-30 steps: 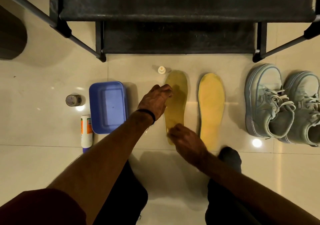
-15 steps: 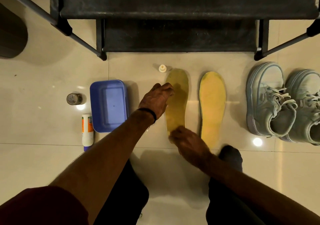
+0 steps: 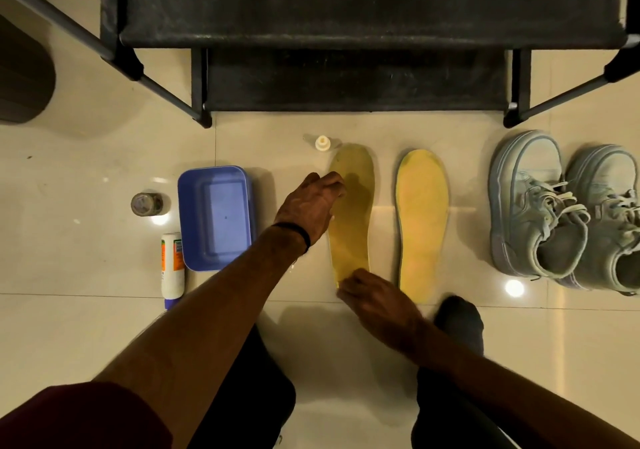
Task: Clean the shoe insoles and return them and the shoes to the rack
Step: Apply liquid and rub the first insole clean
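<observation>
Unmoved insole (image 3: 351, 213), toe toward rack (image 3: 346, 33)

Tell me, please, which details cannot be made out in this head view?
- Right hand: motion-blurred; whether it holds anything is unclear, and it covers the heel of the darker insole.
- Left hand: its fingertips curl out of sight at that insole's edge.
- Tube: label print too small.
- Right sneaker: cut off by the frame's edge.

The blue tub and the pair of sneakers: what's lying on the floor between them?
In the head view, two yellow insoles lie side by side between the blue tub and sneakers: the darker insole, touched by both hands, and the brighter insole.
</observation>
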